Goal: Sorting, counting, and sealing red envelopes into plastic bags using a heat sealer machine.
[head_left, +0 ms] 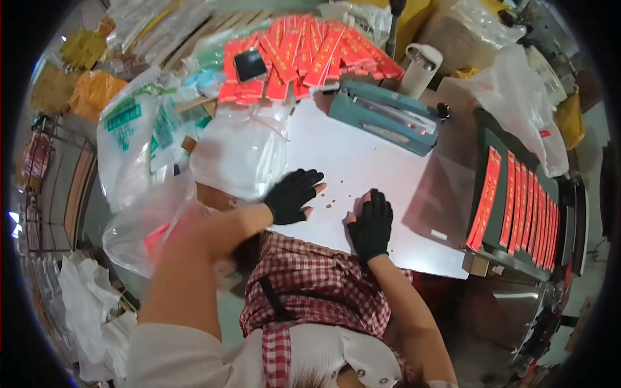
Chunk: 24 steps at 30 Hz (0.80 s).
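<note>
Head view, left hand (292, 198) spread, right hand (372, 227) (thumb out) spread too, white tabletop (331, 226) between, near edge close.

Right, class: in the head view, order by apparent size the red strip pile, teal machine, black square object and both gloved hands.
1. Red strip pile
2. Teal machine
3. Left hand, right hand: look alike
4. Black square object

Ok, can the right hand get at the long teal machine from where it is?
Probably yes: the right hand looks empty, palm down on the near side of the long teal machine, and only white tabletop shows between them. A forward stretch would likely do.
</note>
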Available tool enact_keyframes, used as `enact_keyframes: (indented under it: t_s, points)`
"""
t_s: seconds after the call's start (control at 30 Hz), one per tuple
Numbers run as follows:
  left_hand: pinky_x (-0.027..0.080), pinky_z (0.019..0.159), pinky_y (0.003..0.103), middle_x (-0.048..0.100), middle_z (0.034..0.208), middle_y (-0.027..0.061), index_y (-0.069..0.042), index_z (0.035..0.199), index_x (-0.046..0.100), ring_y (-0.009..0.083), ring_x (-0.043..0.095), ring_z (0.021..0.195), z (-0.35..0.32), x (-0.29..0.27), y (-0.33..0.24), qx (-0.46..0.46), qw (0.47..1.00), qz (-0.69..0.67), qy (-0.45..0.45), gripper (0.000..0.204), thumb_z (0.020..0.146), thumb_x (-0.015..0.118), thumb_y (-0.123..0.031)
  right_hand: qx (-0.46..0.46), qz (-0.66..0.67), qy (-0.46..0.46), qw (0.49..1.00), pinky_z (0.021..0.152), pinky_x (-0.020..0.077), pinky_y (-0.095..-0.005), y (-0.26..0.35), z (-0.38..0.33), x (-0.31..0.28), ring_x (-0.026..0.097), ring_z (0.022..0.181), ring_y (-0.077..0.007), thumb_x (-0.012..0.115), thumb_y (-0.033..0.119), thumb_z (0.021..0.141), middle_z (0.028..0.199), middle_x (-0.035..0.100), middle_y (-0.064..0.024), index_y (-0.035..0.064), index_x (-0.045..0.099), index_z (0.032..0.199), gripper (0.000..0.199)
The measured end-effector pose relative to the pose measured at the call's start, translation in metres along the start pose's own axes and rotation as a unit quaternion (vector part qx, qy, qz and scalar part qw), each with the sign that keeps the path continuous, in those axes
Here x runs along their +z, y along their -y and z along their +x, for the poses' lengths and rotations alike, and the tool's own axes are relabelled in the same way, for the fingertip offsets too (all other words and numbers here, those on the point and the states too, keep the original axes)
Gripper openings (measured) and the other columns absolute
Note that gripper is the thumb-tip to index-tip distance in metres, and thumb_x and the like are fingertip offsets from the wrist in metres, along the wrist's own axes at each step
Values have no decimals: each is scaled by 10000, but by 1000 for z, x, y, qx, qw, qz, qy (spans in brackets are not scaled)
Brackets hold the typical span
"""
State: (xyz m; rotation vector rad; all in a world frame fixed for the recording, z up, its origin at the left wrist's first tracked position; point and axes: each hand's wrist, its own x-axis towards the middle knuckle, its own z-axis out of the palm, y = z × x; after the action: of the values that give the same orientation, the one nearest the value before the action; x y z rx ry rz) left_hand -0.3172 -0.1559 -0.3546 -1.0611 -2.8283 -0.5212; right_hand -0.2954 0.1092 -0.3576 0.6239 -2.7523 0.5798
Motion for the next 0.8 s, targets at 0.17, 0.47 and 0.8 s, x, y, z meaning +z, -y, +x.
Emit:
enact_keyframes:
  t_s: [0.17, 0.47, 0.8]
  points:
    - [247, 1118, 503, 402, 1427, 187, -40, 1373, 438, 351, 342, 1346, 2, 35, -73, -169, 978, 58, -106, 645, 813, 611, -311, -13, 19, -45, 999, 1013, 333, -507, 39, -16, 8, 423, 1213, -405, 628, 281, 762, 1294, 471, -243, -57, 490, 1196, 567]
    - [211, 1127, 511, 390, 1438, 187, -57, 1391, 425, 336, 324, 1360, -13, 32, -88, -156, 980, 77, -92, 705, 790, 642, -355, -34, 35, -45, 998, 826, 447, -460, 46, -31, -2, 546, 1014, -350, 649, 226, 772, 1093, 574, -173, 5, 548, 1071, 385]
    - [370, 1043, 446, 563, 1258, 160, -23, 1054, 624, 340, 494, 1207, -36, 5, -43, -149, 971, -75, -169, 399, 680, 684, -148, -26, 71, -112, 991, 712, 471, -458, 42, 226, 2, 588, 800, -376, 590, 158, 814, 784, 592, -174, 51, 582, 818, 108]
